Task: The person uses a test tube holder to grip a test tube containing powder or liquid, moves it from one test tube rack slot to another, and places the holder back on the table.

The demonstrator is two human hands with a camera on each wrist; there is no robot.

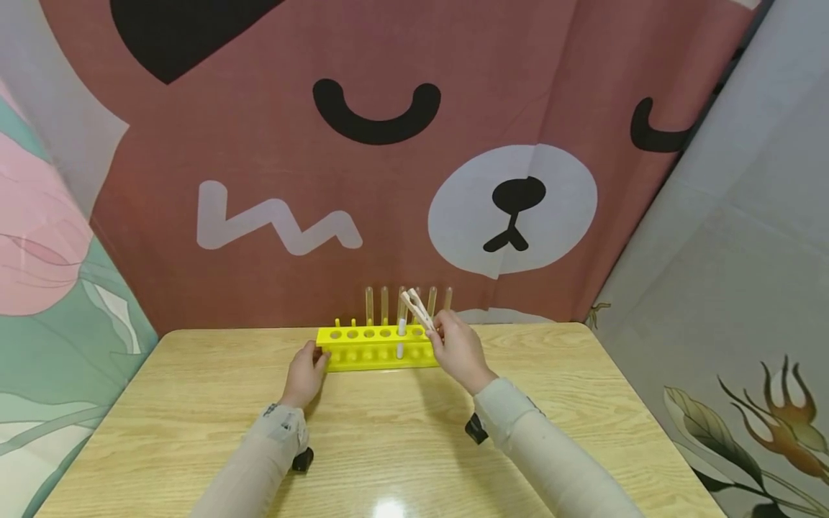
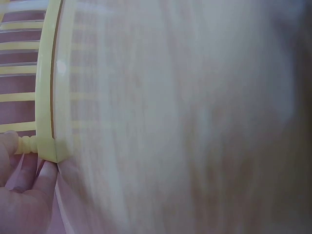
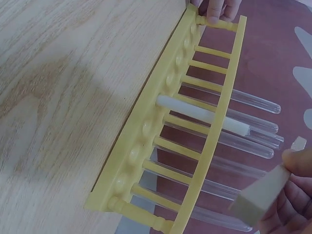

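Observation:
A yellow test tube rack [image 1: 382, 365] stands near the back of the table. My left hand [image 1: 304, 374] grips its left end, with fingers about the end post [image 2: 27, 145] in the left wrist view. In my right hand [image 1: 461, 350] is a pale wooden test tube clamp [image 1: 419, 309], pinched between thumb and fingers. Its far end is close to the mouth of a test tube [image 3: 185, 109] that stands in the rack; whether they touch, I cannot tell. White material fills most of that tube, and its upper part is clear.
Several clear test tubes [image 1: 369, 306] stand upside down along the back of the rack. Behind the wooden table [image 1: 194, 417] hangs a printed curtain [image 1: 272, 144]. More printed cloth [image 1: 732, 252] hangs along the right side.

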